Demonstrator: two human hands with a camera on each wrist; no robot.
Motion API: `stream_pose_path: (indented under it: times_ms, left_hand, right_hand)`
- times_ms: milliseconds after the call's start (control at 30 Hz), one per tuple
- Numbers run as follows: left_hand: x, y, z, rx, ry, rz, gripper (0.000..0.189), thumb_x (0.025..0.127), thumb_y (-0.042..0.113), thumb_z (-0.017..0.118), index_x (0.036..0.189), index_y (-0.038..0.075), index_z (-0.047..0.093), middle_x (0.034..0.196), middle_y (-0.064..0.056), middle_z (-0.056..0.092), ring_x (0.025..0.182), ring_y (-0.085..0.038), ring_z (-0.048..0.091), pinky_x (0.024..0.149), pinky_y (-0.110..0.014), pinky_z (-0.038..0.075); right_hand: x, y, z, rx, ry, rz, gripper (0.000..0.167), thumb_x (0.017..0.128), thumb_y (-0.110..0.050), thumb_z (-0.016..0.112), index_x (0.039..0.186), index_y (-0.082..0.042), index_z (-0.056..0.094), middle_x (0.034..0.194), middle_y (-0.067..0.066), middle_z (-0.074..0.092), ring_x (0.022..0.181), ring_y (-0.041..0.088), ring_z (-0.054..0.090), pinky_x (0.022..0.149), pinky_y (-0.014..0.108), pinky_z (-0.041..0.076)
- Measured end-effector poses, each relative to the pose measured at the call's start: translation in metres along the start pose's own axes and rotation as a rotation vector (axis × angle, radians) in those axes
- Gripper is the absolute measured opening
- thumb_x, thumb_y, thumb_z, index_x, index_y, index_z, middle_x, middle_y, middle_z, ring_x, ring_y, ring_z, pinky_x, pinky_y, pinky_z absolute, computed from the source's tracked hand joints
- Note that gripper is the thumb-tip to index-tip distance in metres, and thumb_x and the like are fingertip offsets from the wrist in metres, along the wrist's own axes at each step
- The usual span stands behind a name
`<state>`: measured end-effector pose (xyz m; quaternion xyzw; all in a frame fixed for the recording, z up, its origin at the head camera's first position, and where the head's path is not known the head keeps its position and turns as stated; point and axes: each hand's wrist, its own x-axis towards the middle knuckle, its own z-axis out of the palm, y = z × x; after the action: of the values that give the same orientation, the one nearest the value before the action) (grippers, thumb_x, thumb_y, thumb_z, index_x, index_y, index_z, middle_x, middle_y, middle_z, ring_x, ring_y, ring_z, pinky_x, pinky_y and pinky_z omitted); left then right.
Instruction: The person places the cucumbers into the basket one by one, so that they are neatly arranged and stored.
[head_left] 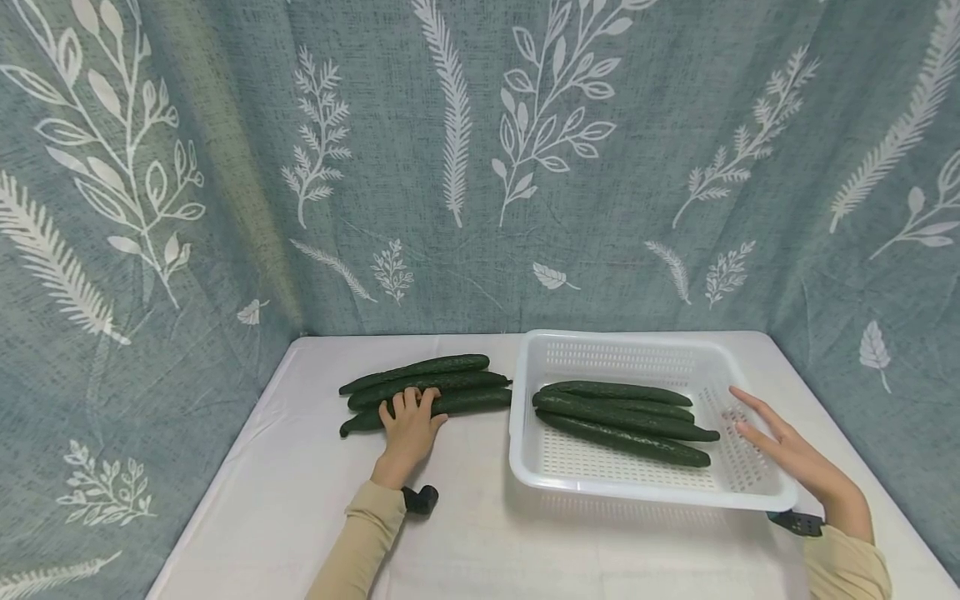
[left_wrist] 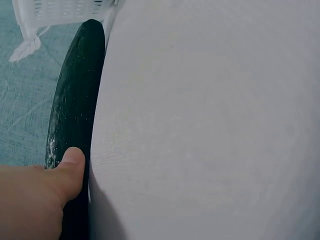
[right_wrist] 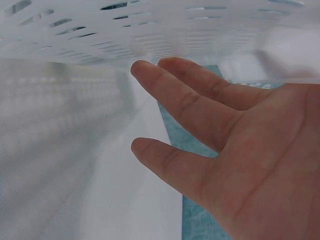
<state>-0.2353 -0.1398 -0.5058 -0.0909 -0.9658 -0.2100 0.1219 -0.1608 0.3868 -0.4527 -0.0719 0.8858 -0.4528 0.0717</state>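
Note:
Three dark green cucumbers lie side by side on the table left of a white plastic basket (head_left: pixel 652 493). My left hand (head_left: pixel 411 429) grips the nearest cucumber (head_left: pixel 476 402), its fingers bent over the top and the thumb on the near side. In the left wrist view the thumb presses along that cucumber (left_wrist: pixel 77 95), whose far end points at the basket. Inside the basket, several more cucumbers (head_left: pixel 622 417) lie together lengthwise. At the basket's right side is my right hand (head_left: pixel 821 475), fingers extended and holding nothing; its fingertips are close to the perforated wall (right_wrist: pixel 165 42).
A white cloth covers the table (head_left: pixel 300 467). Blue-green curtains (head_left: pixel 405 167) with white leaf prints stand behind it and along both sides. The basket's far rim is near the table's back edge. A dark wrist device (head_left: pixel 422 500) sits at the left cuff.

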Motion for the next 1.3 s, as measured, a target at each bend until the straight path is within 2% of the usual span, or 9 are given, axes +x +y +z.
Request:
stream_pose_path:
  times_ms: [167, 433, 667, 767, 900, 1133, 1300]
  left_hand:
    - [0.0, -0.001, -0.003, -0.007, -0.02, 0.028, 0.034, 0.09, 0.027, 0.059, 0.119, 0.011, 0.05, 0.109, -0.018, 0.039, 0.106, -0.039, 0.034, 0.096, -0.065, 0.015]
    - [-0.003, -0.002, -0.008, 0.021, -0.084, 0.026, 0.036, 0.094, 0.03, 0.053, 0.125, 0.013, 0.048, 0.111, -0.018, 0.042, 0.104, -0.039, 0.035, 0.091, -0.063, 0.023]
    - [-0.008, -0.005, -0.017, 0.046, -0.167, -0.025, 0.038, 0.095, 0.034, 0.049, 0.127, 0.014, 0.045, 0.111, -0.017, 0.041, 0.1, -0.035, 0.033, 0.083, -0.055, 0.025]
    - [-0.01, -0.004, -0.024, 0.05, -0.18, -0.038, 0.039, 0.095, 0.036, 0.05, 0.127, 0.014, 0.046, 0.11, -0.017, 0.041, 0.099, -0.034, 0.033, 0.079, -0.052, 0.025]
    - [-0.014, -0.001, -0.037, 0.046, -0.172, -0.059, 0.039, 0.095, 0.037, 0.049, 0.127, 0.014, 0.045, 0.108, -0.017, 0.041, 0.098, -0.034, 0.033, 0.077, -0.049, 0.025]
    - [-0.017, 0.005, -0.055, 0.041, -0.083, -0.085, 0.041, 0.097, 0.038, 0.046, 0.129, 0.013, 0.044, 0.109, -0.02, 0.045, 0.097, -0.037, 0.036, 0.075, -0.05, 0.029]
    - [-0.017, 0.008, -0.061, 0.032, -0.034, -0.108, 0.044, 0.096, 0.044, 0.044, 0.129, 0.015, 0.044, 0.109, -0.02, 0.047, 0.093, -0.038, 0.038, 0.075, -0.051, 0.03]
  right_hand:
    - [0.002, 0.002, -0.001, -0.008, -0.003, 0.002, 0.061, 0.101, -0.031, 0.037, 0.15, -0.024, 0.003, 0.151, 0.028, 0.0, 0.129, 0.058, 0.012, 0.086, 0.075, 0.024]
    - [0.003, 0.002, -0.002, -0.012, -0.002, -0.004, 0.062, 0.101, -0.03, 0.038, 0.15, -0.022, 0.003, 0.151, 0.028, 0.0, 0.129, 0.058, 0.012, 0.086, 0.076, 0.023]
    - [0.003, 0.004, -0.002, 0.001, -0.003, -0.015, 0.06, 0.101, -0.03, 0.039, 0.15, -0.024, 0.005, 0.151, 0.027, 0.001, 0.131, 0.057, 0.009, 0.087, 0.075, 0.02]
    - [0.003, 0.004, -0.003, -0.004, 0.001, -0.011, 0.061, 0.101, -0.029, 0.039, 0.151, -0.022, 0.004, 0.151, 0.027, 0.001, 0.13, 0.057, 0.011, 0.087, 0.075, 0.021]
    - [0.002, 0.003, -0.004, -0.01, 0.001, -0.008, 0.062, 0.101, -0.028, 0.039, 0.151, -0.021, 0.003, 0.151, 0.028, 0.002, 0.129, 0.058, 0.012, 0.086, 0.075, 0.022]
    - [0.002, 0.001, -0.004, -0.019, 0.0, -0.004, 0.062, 0.101, -0.029, 0.038, 0.15, -0.02, 0.002, 0.15, 0.03, 0.002, 0.127, 0.06, 0.016, 0.085, 0.075, 0.026]
    - [0.002, 0.002, -0.003, -0.012, -0.002, -0.005, 0.062, 0.101, -0.028, 0.038, 0.15, -0.019, 0.002, 0.15, 0.029, 0.001, 0.128, 0.059, 0.015, 0.085, 0.075, 0.025]
